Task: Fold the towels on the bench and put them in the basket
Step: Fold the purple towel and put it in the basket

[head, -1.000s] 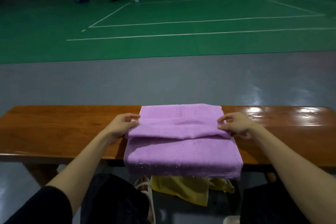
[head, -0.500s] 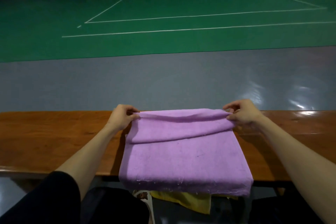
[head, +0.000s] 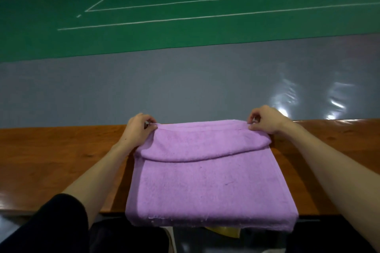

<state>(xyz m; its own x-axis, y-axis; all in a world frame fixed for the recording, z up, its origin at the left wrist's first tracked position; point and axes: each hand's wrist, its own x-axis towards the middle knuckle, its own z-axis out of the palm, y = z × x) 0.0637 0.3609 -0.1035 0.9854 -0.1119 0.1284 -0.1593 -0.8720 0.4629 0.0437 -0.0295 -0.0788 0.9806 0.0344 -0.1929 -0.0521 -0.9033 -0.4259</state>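
One towel (head: 205, 181): purple, folded on the desk (head: 51, 160), overhanging at 6 o'clock.
Left grip (head: 139, 129): I see it pinching the 11 o'clock corner.
Right grip (head: 265, 121): pinching the 1 o'clock corner.

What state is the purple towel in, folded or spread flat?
Partly folded. The purple towel lies on the bench with a layer doubled over its far part; the left hand and right hand pinch its far corners.

Legible text: none. No label, brand, number or sign readable on towel (head: 205, 183), bench (head: 61, 160) or floor (head: 185, 88)
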